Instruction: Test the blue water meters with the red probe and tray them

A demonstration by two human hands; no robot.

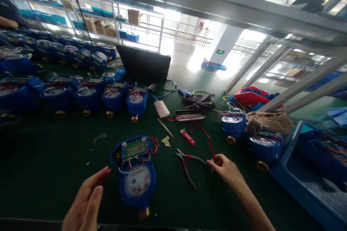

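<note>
A blue water meter (137, 182) lies in front of me, its round dial facing up and its small display (135, 148) lit with digits; red and white wires show around the circuit board. My left hand (88, 200) is just left of the meter, fingers apart and holding nothing. On the right, my right hand (223, 168) pinches the end of a red cable (207, 135), with a small pale tip below the fingers. That cable runs back to a white box (162, 109) with a red light. Diagonal pliers (185, 166) with red and black handles lie spread between meter and right hand.
Rows of blue water meters (112, 97) stand at left. A laptop (145, 65) is behind. A red-and-white tube (187, 137), thin stick (165, 128) and yellowish scrap (166, 141) lie mid-table. More meters (265, 148) and a blue bin (294, 191) are at right.
</note>
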